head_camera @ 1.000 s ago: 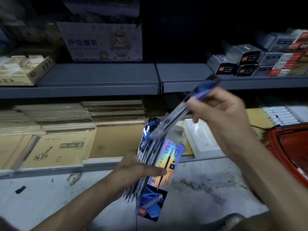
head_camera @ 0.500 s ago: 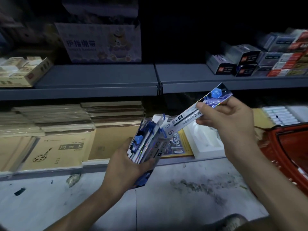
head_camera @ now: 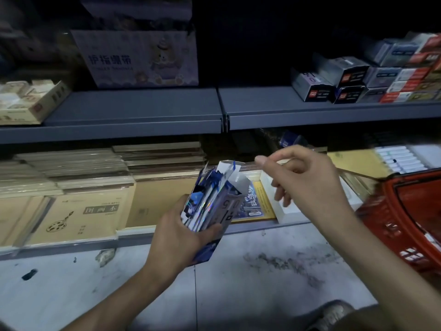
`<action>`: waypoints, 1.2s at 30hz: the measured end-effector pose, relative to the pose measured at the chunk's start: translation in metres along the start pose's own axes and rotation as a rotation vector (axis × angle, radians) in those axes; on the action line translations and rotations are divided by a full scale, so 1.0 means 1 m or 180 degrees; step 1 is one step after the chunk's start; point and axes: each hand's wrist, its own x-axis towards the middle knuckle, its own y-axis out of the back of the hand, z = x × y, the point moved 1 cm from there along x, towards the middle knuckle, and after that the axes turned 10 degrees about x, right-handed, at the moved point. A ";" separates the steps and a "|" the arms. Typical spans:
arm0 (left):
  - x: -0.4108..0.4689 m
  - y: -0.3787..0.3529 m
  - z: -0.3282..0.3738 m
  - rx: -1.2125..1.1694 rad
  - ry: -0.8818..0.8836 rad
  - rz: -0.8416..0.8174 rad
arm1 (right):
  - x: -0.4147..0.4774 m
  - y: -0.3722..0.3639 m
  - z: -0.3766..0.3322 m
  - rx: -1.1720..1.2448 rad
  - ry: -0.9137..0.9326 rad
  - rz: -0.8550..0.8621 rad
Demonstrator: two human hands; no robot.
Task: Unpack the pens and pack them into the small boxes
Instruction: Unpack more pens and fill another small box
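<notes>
Item: small box (head_camera: 228, 206), pens (head_camera: 202, 197) inside: light, thin card, crushable; left hand (head_camera: 176, 235) gripped lower half. right hand (head_camera: 307, 187) beside small box, fingers (head_camera: 269, 161) curled, hold unclear.

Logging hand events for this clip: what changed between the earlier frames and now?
The long pack that the right hand held up from the open box no longer bridges them; only a blurred blue piece shows behind its fingers, grip unclear. The left hand still grips the box; shelves and red basket unchanged.
</notes>
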 end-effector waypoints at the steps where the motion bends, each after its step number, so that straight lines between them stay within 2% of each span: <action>1: 0.000 0.000 -0.001 -0.0011 0.0029 0.0000 | -0.003 0.002 -0.002 0.0031 0.0085 0.0060; 3: 0.001 -0.001 -0.003 -0.0012 0.0081 0.0001 | -0.009 0.000 -0.005 0.0276 0.0142 0.0006; 6: 0.002 -0.003 -0.005 0.0040 0.0066 0.0008 | -0.019 -0.014 -0.003 0.0611 -0.0110 -0.0456; 8: 0.002 -0.005 -0.004 0.0055 0.0046 -0.0012 | -0.023 -0.022 0.001 0.0566 -0.0199 -0.0692; 11: 0.000 -0.006 0.000 0.0095 0.0005 -0.0003 | -0.025 -0.026 0.004 0.0629 -0.0255 -0.0704; 14: -0.001 -0.004 0.006 0.0225 -0.0079 0.0040 | -0.023 -0.024 0.003 0.1032 -0.0290 -0.0647; 18: 0.003 -0.003 0.008 0.0230 -0.0081 -0.0051 | -0.016 -0.018 0.006 0.0629 0.0154 -0.0978; 22: 0.002 -0.007 0.005 -0.0010 0.0050 -0.0453 | -0.008 -0.013 0.005 0.0527 0.0278 -0.1220; 27: -0.003 -0.009 0.008 -0.0144 0.0059 -0.0756 | -0.002 -0.006 0.002 0.0699 0.0327 -0.1071; 30: -0.002 -0.008 0.009 -0.0262 0.0192 -0.0872 | 0.005 0.002 -0.003 0.1171 0.0290 -0.0877; 36: 0.001 -0.005 0.004 -0.0200 0.0381 -0.0819 | 0.014 0.016 -0.008 0.1570 0.0172 -0.0357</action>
